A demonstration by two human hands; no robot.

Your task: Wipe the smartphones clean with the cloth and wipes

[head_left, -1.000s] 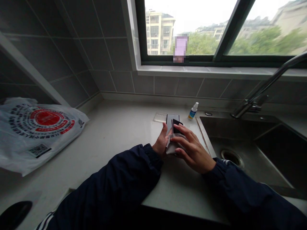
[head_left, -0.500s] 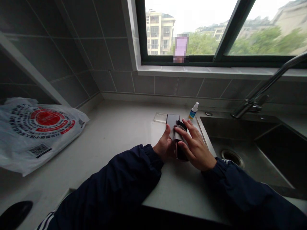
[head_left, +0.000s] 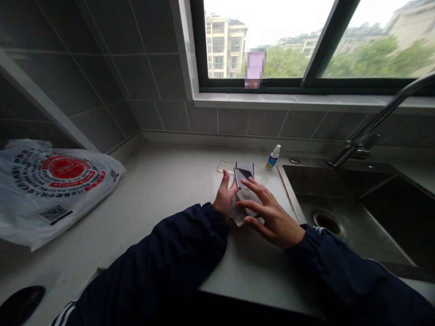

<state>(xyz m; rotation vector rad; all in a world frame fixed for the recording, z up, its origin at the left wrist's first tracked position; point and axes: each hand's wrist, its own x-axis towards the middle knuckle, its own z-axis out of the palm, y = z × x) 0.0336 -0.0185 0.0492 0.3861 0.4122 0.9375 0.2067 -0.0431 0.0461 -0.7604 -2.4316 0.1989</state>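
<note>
My left hand (head_left: 224, 198) pinches the left edge of a black smartphone (head_left: 242, 177), which tilts with its glossy screen facing up. My right hand (head_left: 273, 219) presses a crumpled white cloth (head_left: 245, 203) over the phone's lower end, hiding that part. Just behind the held phone, a second dark flat slab (head_left: 245, 167), possibly another phone, lies on the counter. A clear plastic sheet (head_left: 226, 166) lies to its left. A small spray bottle with a blue label (head_left: 273, 158) stands beyond my right fingers.
The pale stone counter (head_left: 170, 203) holds a printed white plastic bag (head_left: 57, 181) at left. A steel sink (head_left: 340, 194) with a drain and a chrome faucet (head_left: 353, 151) lies right. A tiled wall and window stand behind.
The phone has turned so its screen faces up and shows more. The cloth has slid toward its lower end, and my right hand has shifted slightly down and left.
</note>
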